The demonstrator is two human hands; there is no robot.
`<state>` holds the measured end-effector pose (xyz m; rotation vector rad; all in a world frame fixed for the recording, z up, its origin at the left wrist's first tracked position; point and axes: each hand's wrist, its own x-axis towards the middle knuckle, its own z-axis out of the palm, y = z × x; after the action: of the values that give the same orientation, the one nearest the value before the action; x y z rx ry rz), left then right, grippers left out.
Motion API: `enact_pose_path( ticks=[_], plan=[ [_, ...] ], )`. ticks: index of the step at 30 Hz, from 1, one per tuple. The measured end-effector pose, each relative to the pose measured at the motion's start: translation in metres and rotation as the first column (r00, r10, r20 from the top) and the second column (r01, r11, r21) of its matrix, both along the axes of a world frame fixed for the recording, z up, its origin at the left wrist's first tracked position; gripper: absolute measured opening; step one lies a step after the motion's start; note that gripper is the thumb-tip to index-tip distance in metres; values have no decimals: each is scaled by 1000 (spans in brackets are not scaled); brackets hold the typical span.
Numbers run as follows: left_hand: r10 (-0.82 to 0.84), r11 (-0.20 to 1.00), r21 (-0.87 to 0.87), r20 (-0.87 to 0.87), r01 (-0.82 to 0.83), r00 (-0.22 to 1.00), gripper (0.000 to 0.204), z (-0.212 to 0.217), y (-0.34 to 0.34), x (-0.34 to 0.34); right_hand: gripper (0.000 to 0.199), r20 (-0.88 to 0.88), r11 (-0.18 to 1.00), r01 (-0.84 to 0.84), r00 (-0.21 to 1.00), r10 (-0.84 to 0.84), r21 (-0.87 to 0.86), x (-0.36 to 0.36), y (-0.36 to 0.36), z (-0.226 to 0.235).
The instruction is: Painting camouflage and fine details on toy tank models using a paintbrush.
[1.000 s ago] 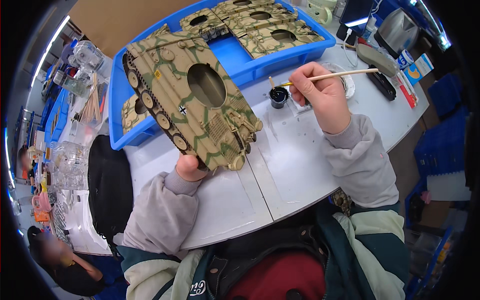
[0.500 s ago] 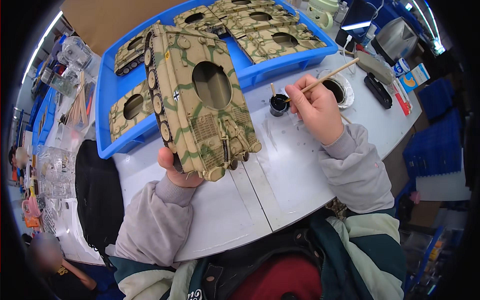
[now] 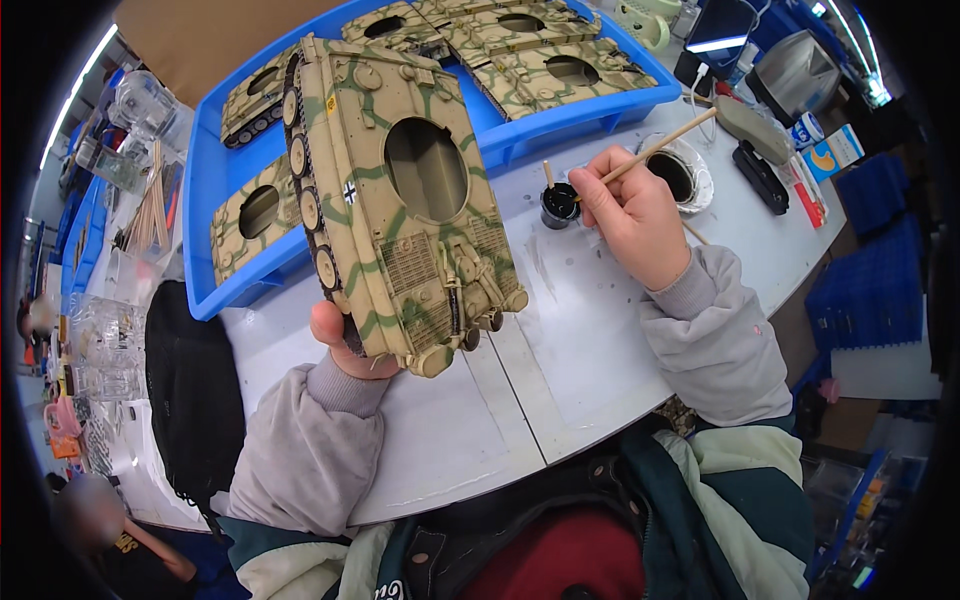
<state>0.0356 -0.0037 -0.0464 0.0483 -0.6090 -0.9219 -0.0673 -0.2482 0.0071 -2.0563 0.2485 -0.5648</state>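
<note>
Your tank hull (image 3: 400, 200): tan with green camouflage, round turret opening, tilted upright at frame centre-left. Your thin wooden brush (image 3: 650, 153): slanted, tip at small black paint pot (image 3: 559, 205), upper centre.

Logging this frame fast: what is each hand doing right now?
Left hand: closed, holding the camouflaged model tank hull.
Right hand: closed on a thin wooden brush, tip at the small black paint pot.

Most of the left hand (image 3: 342, 345) sits hidden under the tank hull (image 3: 400, 200), only thumb and heel showing. The brush (image 3: 655, 150) tip disappears into the paint pot (image 3: 560, 205), and the right hand (image 3: 630, 215) covers part of its shaft. The top edge cuts the blue tray (image 3: 215, 160) and the far hulls (image 3: 530, 45).
</note>
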Motion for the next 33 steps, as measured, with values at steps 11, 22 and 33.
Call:
enact_pose_path(
  ticks=[11,22,33],
  plan=[
    [34,994,107,-59,-27,998,91,-1,-1,0,11,277,910,-188,957,85,371,-15,12,30],
    [311,827,494,-3,-269,950,95,40,-11,-18,11,459,720,-630,752,474,289,-7,53,73],
    [390,852,336,104,-401,915,90,50,25,-49,7,568,621,-743,631,528,249,-9,78,92]
  ],
)
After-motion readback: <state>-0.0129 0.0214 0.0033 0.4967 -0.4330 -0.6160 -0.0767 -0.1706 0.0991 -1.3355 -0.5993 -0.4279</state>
